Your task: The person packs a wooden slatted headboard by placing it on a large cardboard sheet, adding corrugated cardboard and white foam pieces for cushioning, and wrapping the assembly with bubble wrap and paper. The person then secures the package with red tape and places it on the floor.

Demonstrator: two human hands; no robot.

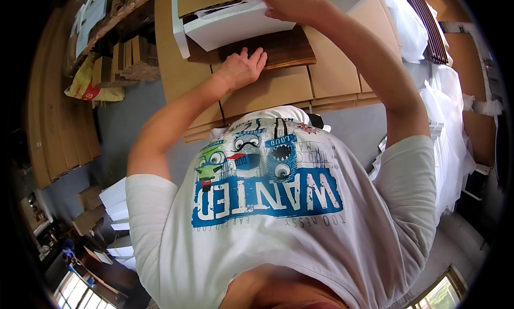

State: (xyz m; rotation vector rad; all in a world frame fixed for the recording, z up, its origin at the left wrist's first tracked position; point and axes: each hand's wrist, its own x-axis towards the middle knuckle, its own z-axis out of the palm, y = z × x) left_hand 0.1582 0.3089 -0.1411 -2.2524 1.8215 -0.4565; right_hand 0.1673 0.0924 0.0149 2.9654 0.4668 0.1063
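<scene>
My left hand [242, 69] lies with its fingers stretched out on a dark brown wooden board [292, 47]. Just beyond the board stands a thick white block, like foam [235, 28], with a torn-looking dark and white strip along its upper edge. A brown cardboard piece [206, 1] sits behind that strip. My right hand [289, 5] reaches to the far end of the white block, its thumb side next to the block's top edge. The picture's upper edge cuts off its fingertips, so its grip is hidden.
Flat cardboard boxes [267, 92] form the surface under the board. A white upright panel [179, 28] stands at the left of the block. Folded cardboard [126, 60] fills a shelf at left, above a yellow and red bag [85, 84]. White plastic wrapping [444, 111] hangs at right.
</scene>
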